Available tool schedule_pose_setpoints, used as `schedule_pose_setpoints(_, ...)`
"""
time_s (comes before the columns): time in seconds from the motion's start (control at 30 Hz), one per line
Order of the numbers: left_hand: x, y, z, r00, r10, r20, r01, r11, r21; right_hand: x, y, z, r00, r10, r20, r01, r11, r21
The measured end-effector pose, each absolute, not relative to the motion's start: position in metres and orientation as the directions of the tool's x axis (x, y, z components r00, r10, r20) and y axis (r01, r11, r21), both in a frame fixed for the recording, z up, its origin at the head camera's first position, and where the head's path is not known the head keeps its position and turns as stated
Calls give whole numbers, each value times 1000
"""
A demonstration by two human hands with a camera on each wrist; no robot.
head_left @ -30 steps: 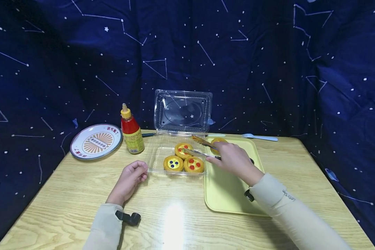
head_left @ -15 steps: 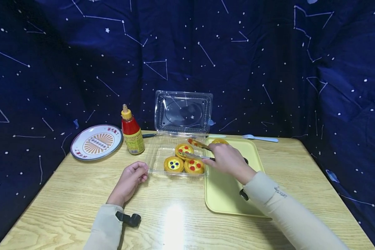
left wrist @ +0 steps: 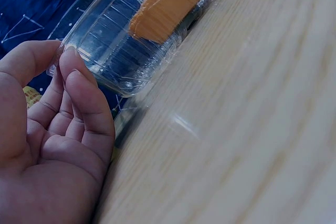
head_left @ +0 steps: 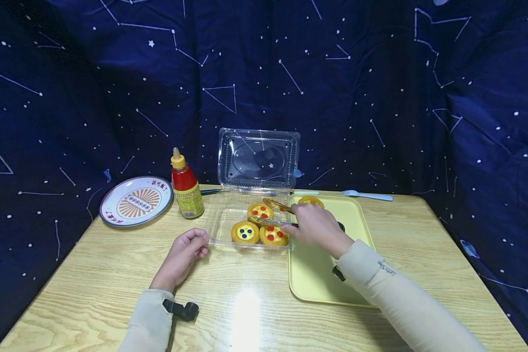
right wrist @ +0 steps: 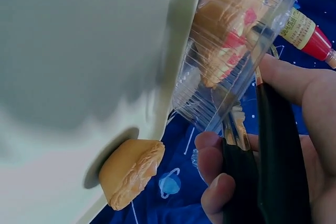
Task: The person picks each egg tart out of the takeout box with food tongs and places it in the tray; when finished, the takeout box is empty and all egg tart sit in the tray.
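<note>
Tongs, head view: The right hand (head_left: 314, 224) grasps the tongs (head_left: 275, 223), whose tips seem to stand on either side of the rear tart (head_left: 258, 211) in the clear box (head_left: 223, 222). Tarts sit close, so the near tip may push the front red-dotted tart (head_left: 274, 236).
Clear box, left wrist view: The left hand (left wrist: 65, 156) pinches its edge; if this weakens, the light box could slide.
Black handles (right wrist: 283, 156), right wrist view: Fingers wrap them; too hard squeezing could spring the tart away. The lone tart (right wrist: 131, 172) is near the tray's (right wrist: 68, 61) edge; a careless swing might knock it.
</note>
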State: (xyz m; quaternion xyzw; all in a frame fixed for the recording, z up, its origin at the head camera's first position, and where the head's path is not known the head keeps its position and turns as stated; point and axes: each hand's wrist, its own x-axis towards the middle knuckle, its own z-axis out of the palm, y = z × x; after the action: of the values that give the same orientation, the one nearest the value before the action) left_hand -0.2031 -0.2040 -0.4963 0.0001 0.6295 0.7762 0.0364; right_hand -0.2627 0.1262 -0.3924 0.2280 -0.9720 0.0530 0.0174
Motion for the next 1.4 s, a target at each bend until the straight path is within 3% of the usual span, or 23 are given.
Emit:
schedule_pose_setpoints(0.77, -202, -204, -497, -997, 53, -48, -58, -208, 976, -269, 120, -393, -891, -454, -15, -452, 889, -73)
schedule_pose_setpoints(1.4, -203, -203, -496, -997, 54, -50, -60, -212, 975, -268, 116, -387, -895, -445, 4, -444, 892, -84)
